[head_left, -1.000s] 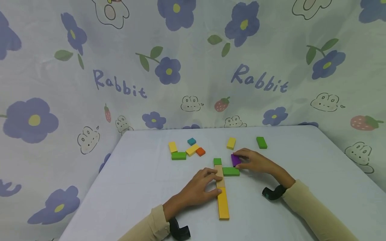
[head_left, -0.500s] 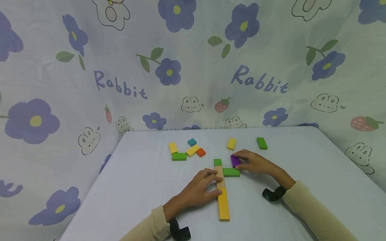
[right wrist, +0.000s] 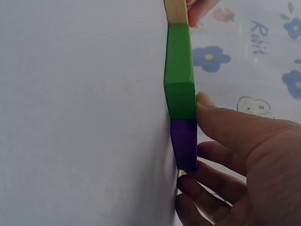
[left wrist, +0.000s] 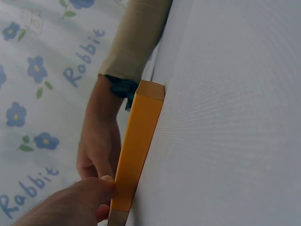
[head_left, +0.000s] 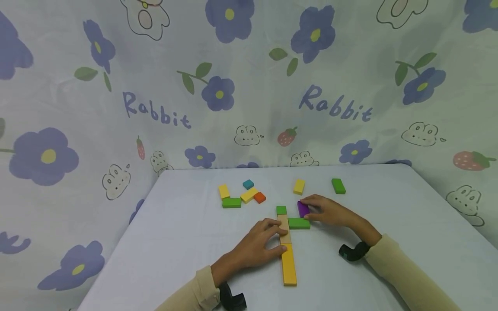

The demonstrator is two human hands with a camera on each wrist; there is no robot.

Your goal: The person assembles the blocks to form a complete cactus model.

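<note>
A long yellow block (head_left: 289, 270), a tan block (head_left: 285, 238) and a small green block (head_left: 281, 210) lie end to end in a line on the table. Beside the tan one, on its right, lies a green block (head_left: 298, 223) set crosswise. My left hand (head_left: 254, 245) rests on the line, fingertips touching the tan block and thumb touching the yellow one. With thumb and fingers, my right hand (head_left: 330, 211) pinches a purple block (right wrist: 185, 143) that stands just behind the crosswise green block's right part. Its right side is partly hidden by the fingers in the head view.
Farther back on the left are yellow blocks (head_left: 224, 191), a green block (head_left: 231, 203), a blue block (head_left: 248, 184) and an orange block (head_left: 260, 197). Back right hold another yellow block (head_left: 299, 187) and green block (head_left: 338, 186). A patterned curtain (head_left: 249, 86) hangs behind the table.
The purple block has slid slightly left along the crosswise green block with my right hand. My left hand stays in place; the head view has shifted a little.
</note>
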